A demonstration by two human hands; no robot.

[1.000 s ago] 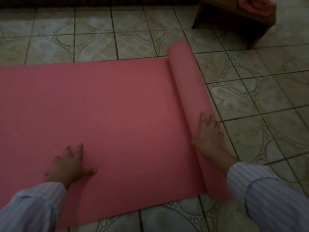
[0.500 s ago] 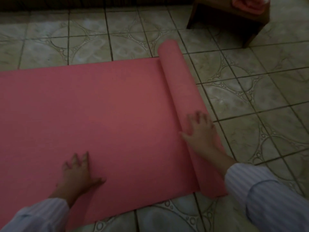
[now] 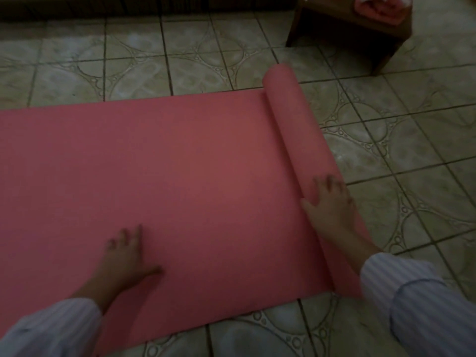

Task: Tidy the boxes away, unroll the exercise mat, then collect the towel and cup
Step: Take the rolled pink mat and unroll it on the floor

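**Exercise mat, mostly unrolled**

Tiled floor (image 3: 195, 68): no boxes visible. Pink mat (image 3: 180, 176): mostly flat; roll (image 3: 296, 130) remains. Stool (image 3: 360, 29): folded towel (image 3: 373, 9), uncollected; cup unseen. Right hand (image 3: 329, 202): spread on roll. Left hand (image 3: 123, 256): flat, pinning mat.

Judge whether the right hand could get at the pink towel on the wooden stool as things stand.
Probably not without shifting closer. The right hand rests on the mat roll, and the towel lies on the stool across open floor tiles; nothing blocks the way.
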